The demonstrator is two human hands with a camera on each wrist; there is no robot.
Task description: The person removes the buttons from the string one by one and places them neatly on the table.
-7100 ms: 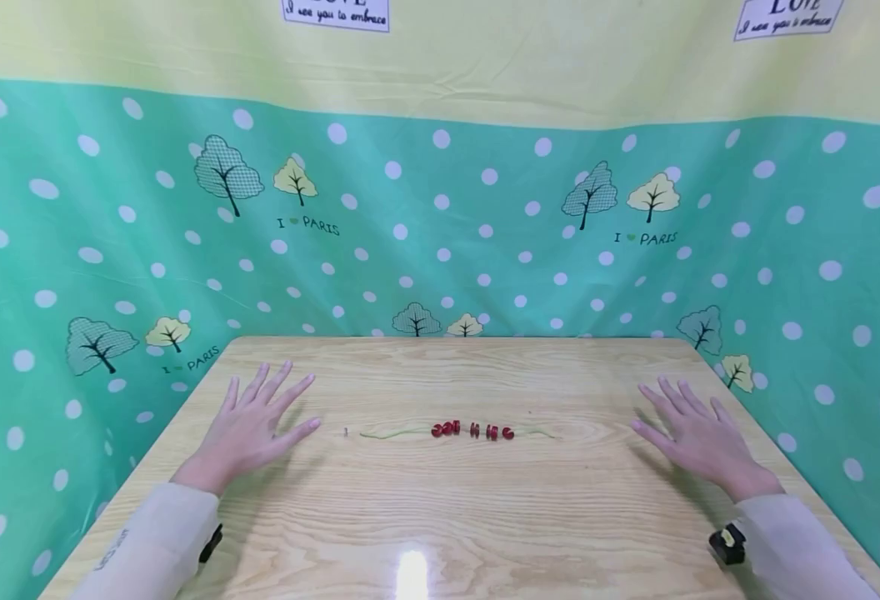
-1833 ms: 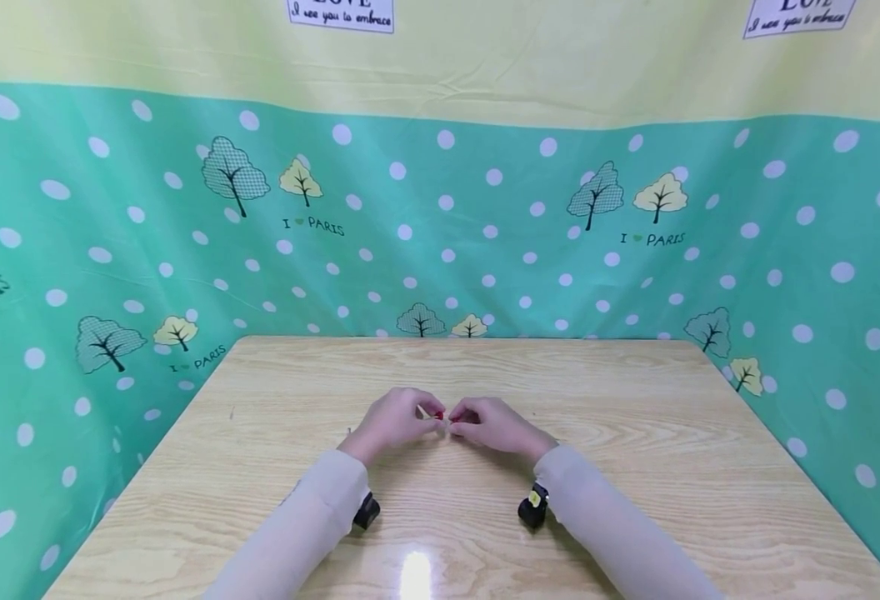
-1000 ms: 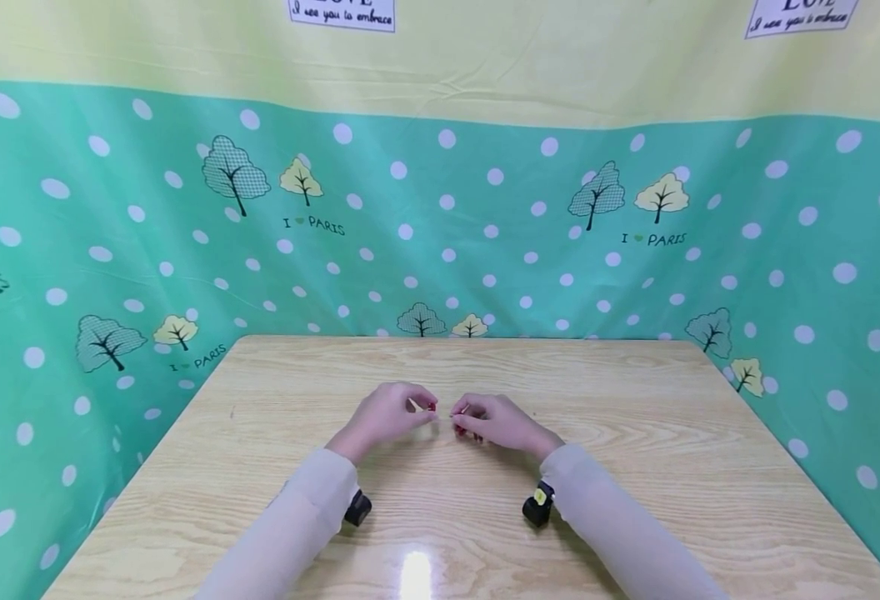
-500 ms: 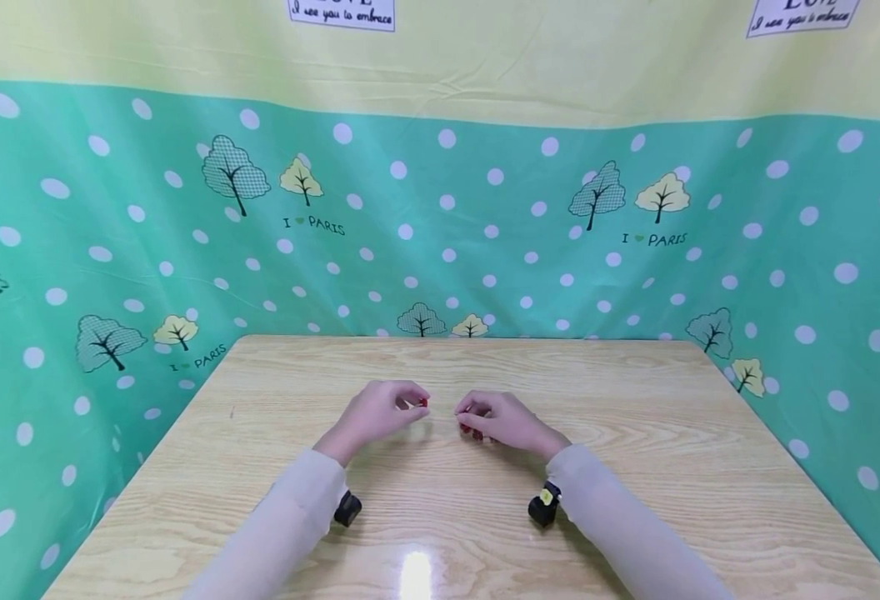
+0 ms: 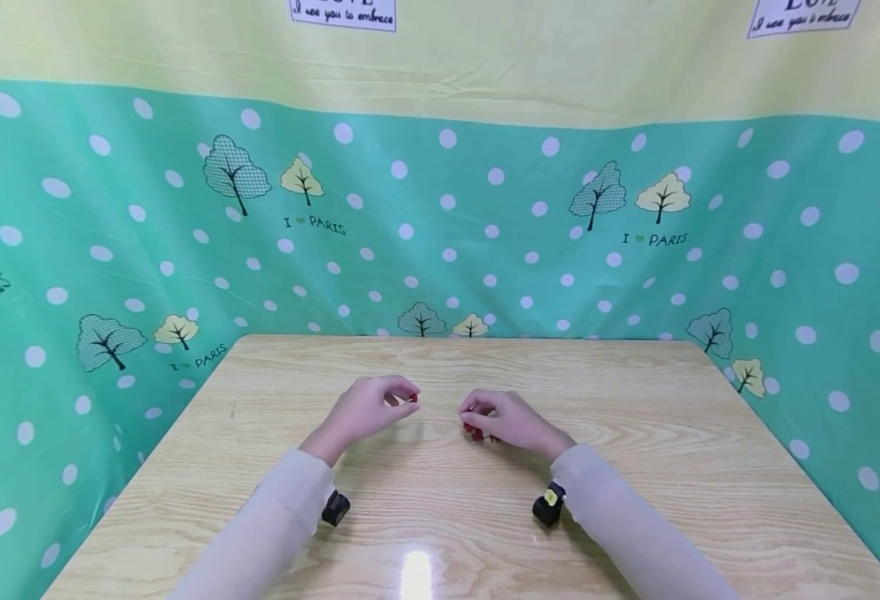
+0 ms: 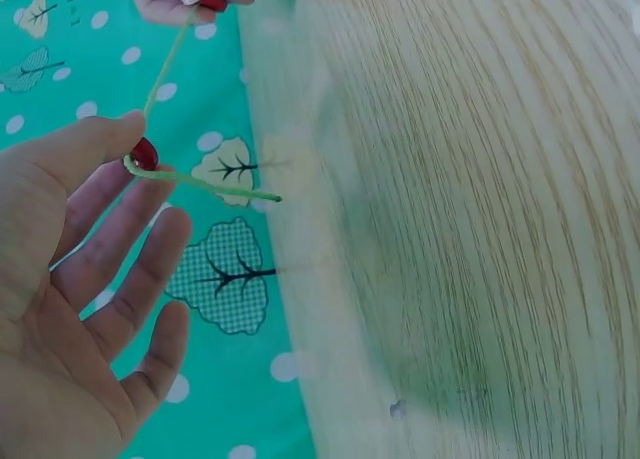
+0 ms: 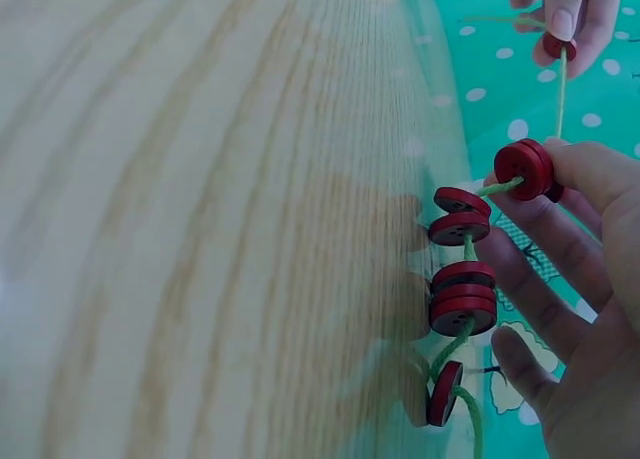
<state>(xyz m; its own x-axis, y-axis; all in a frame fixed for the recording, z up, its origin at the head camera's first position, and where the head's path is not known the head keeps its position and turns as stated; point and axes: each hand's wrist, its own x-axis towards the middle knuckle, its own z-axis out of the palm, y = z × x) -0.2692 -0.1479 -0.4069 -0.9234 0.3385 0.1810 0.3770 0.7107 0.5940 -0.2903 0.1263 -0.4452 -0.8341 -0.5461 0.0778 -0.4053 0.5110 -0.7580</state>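
Observation:
Thumb and fingertip of my left hand [image 5: 368, 408] pinch one red button [image 6: 146, 154] threaded on a green string [image 6: 215, 187]. The string's loose end sticks out past that button. My right hand [image 5: 511, 419] pinches a pair of red buttons [image 7: 521, 169] farther along the same string, their far side hidden by the fingers. Between the two hands the string runs straight. Below the right hand several more red buttons [image 7: 463, 297] hang or lie on the string, spaced in small groups and singly, close to the tabletop.
A light wood-grain table [image 5: 440, 492] lies under both hands, with a glare spot near its front. A tiny greyish bit [image 6: 398, 408] lies on it. A green dotted cloth [image 5: 440, 225] hangs behind and along both sides.
The string of buttons lay on the table between open hands at first; both hands now pinch it. Over the last second the left hand has moved left and away, the right hand slightly right.

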